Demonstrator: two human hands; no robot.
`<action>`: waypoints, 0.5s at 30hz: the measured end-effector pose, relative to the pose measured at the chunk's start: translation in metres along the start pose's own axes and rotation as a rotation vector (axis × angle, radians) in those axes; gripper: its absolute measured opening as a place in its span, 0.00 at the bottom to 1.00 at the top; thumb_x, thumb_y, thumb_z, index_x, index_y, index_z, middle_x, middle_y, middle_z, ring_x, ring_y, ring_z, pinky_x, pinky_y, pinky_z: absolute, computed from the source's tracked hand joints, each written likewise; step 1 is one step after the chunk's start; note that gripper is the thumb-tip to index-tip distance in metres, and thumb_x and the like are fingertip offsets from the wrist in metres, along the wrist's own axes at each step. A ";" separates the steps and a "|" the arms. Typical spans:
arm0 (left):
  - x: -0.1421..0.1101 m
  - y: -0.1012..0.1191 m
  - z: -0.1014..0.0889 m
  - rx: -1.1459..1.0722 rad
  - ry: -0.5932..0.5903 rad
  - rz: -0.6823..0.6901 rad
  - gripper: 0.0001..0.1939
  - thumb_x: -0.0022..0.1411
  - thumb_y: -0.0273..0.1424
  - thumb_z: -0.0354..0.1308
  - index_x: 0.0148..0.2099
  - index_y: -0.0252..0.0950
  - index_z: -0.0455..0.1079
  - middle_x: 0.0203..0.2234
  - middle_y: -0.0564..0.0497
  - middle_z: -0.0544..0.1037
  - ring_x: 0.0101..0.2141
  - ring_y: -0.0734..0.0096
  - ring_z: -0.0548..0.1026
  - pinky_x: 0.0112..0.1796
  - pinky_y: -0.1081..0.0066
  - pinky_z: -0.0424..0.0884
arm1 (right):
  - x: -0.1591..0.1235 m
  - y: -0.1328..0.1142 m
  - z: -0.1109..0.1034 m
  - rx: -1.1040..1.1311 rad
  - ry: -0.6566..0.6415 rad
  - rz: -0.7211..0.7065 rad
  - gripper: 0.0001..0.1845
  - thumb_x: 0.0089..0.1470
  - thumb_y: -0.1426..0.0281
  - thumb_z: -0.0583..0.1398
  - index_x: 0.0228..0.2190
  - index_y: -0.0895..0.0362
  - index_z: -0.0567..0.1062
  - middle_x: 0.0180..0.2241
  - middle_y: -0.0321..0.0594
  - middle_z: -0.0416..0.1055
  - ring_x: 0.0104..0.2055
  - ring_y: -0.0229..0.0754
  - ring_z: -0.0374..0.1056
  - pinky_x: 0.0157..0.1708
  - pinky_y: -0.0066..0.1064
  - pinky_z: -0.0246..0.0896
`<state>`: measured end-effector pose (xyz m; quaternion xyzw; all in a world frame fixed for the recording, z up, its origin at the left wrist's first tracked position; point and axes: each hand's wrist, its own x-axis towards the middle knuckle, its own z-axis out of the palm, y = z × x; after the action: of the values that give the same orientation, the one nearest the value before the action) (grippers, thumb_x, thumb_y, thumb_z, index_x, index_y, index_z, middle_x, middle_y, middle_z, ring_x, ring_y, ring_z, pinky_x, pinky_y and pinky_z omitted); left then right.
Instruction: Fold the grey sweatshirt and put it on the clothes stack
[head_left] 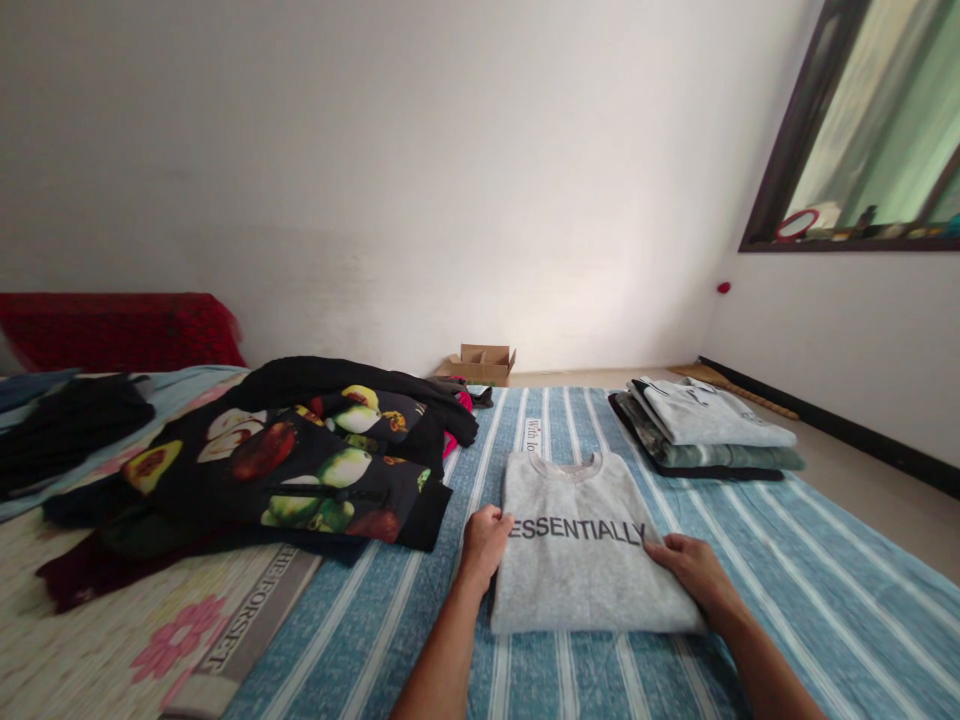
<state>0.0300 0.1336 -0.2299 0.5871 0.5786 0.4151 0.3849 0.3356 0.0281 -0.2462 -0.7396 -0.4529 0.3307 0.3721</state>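
Note:
A grey sweatshirt (pixel 585 580) lies folded into a rough rectangle, its neckline toward the wall and the word "ESSENTIALLY" across the front. My left hand (pixel 486 545) grips its left edge, thumb on top and the fingers partly hidden beside the cloth. At the opposite edge, my right hand (pixel 694 570) pinches the fabric with its thumb over the print's end. The sweatshirt rests on a blue striped sheet (pixel 390 630). Right of it, farther back, sits a stack of folded clothes (pixel 709 425), with a light grey garment uppermost.
Left lies a heap of unfolded clothes, topped by a black fruit-print garment (pixel 322 470), partly over a floral mat (pixel 112 650). Darker clothing (pixel 75 425) lies at far left. An open cardboard box (pixel 484 365) stands by the wall. A red cloth (pixel 120 330) covers something behind.

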 end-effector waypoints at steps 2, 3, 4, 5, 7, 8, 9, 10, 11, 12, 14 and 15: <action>0.000 0.001 0.000 0.005 -0.002 -0.007 0.08 0.49 0.34 0.56 0.23 0.35 0.67 0.16 0.54 0.72 0.22 0.70 0.70 0.22 0.76 0.59 | -0.003 -0.003 0.000 0.006 0.001 0.003 0.18 0.44 0.54 0.59 0.18 0.55 0.68 0.18 0.35 0.63 0.23 0.38 0.58 0.22 0.28 0.48; 0.001 0.001 0.000 0.008 -0.004 -0.009 0.08 0.49 0.34 0.56 0.23 0.35 0.67 0.16 0.54 0.72 0.22 0.70 0.71 0.23 0.76 0.59 | -0.004 -0.005 0.000 0.017 0.003 0.006 0.18 0.43 0.54 0.59 0.18 0.55 0.68 0.18 0.34 0.63 0.23 0.38 0.58 0.22 0.28 0.48; 0.001 0.001 0.000 0.010 -0.006 -0.010 0.08 0.48 0.34 0.56 0.23 0.35 0.67 0.16 0.54 0.72 0.22 0.70 0.71 0.23 0.76 0.59 | -0.005 -0.006 0.000 0.034 0.005 0.009 0.18 0.43 0.54 0.59 0.18 0.55 0.68 0.18 0.34 0.62 0.22 0.38 0.58 0.21 0.28 0.48; 0.001 0.002 -0.001 0.012 -0.009 -0.011 0.08 0.48 0.34 0.56 0.23 0.35 0.67 0.17 0.54 0.72 0.22 0.69 0.71 0.23 0.75 0.59 | -0.006 -0.008 0.000 0.049 0.006 0.011 0.18 0.43 0.54 0.59 0.18 0.55 0.68 0.18 0.34 0.62 0.22 0.38 0.57 0.21 0.29 0.48; 0.001 0.003 -0.001 0.014 -0.017 -0.009 0.08 0.48 0.35 0.56 0.23 0.35 0.68 0.17 0.53 0.73 0.23 0.69 0.72 0.23 0.75 0.60 | -0.007 -0.010 0.001 0.068 0.010 0.012 0.18 0.42 0.53 0.59 0.18 0.55 0.66 0.17 0.33 0.61 0.21 0.37 0.57 0.21 0.29 0.48; 0.001 0.003 -0.002 0.014 -0.022 -0.007 0.08 0.49 0.35 0.55 0.23 0.35 0.68 0.17 0.53 0.73 0.23 0.69 0.72 0.23 0.75 0.60 | -0.007 -0.010 0.001 0.072 0.013 0.008 0.18 0.41 0.53 0.58 0.17 0.54 0.66 0.17 0.33 0.60 0.21 0.37 0.56 0.21 0.29 0.48; 0.001 0.004 -0.002 0.013 -0.027 -0.005 0.08 0.49 0.35 0.55 0.24 0.35 0.68 0.17 0.53 0.73 0.23 0.68 0.72 0.23 0.75 0.60 | -0.007 -0.011 0.001 0.076 0.016 0.006 0.18 0.41 0.53 0.58 0.17 0.54 0.66 0.17 0.33 0.60 0.21 0.37 0.56 0.21 0.29 0.48; 0.001 0.004 -0.002 0.013 -0.032 -0.003 0.09 0.49 0.35 0.55 0.24 0.35 0.68 0.18 0.53 0.74 0.24 0.68 0.72 0.23 0.75 0.60 | -0.007 -0.012 0.002 0.076 0.021 0.003 0.18 0.41 0.53 0.59 0.17 0.54 0.66 0.17 0.33 0.60 0.21 0.37 0.56 0.21 0.29 0.48; 0.001 0.005 -0.003 0.011 -0.036 0.000 0.09 0.49 0.36 0.54 0.25 0.35 0.68 0.18 0.52 0.74 0.24 0.67 0.73 0.23 0.75 0.61 | -0.007 -0.012 0.002 0.074 0.026 0.002 0.18 0.40 0.53 0.59 0.17 0.55 0.66 0.17 0.33 0.60 0.21 0.37 0.56 0.21 0.29 0.48; 0.001 0.005 -0.003 0.010 -0.040 0.002 0.09 0.49 0.36 0.54 0.25 0.35 0.68 0.19 0.52 0.75 0.24 0.67 0.73 0.24 0.74 0.61 | -0.007 -0.013 0.002 0.072 0.032 0.000 0.18 0.40 0.53 0.59 0.17 0.55 0.66 0.17 0.33 0.60 0.21 0.37 0.56 0.21 0.29 0.47; 0.001 0.006 -0.004 0.010 -0.043 0.007 0.09 0.49 0.36 0.54 0.26 0.36 0.69 0.19 0.52 0.75 0.24 0.67 0.73 0.24 0.74 0.62 | -0.007 -0.013 0.002 0.065 0.040 -0.003 0.18 0.40 0.53 0.59 0.17 0.55 0.66 0.17 0.33 0.60 0.21 0.37 0.55 0.21 0.29 0.47; 0.001 0.006 -0.004 0.011 -0.044 0.008 0.09 0.49 0.36 0.54 0.26 0.36 0.69 0.19 0.52 0.75 0.24 0.67 0.73 0.24 0.74 0.62 | -0.007 -0.014 0.002 0.062 0.043 -0.004 0.18 0.40 0.53 0.59 0.17 0.55 0.66 0.17 0.33 0.60 0.21 0.37 0.55 0.21 0.29 0.47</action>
<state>0.0286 0.1342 -0.2231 0.6005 0.5701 0.4004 0.3925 0.3258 0.0262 -0.2345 -0.7338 -0.4359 0.3278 0.4051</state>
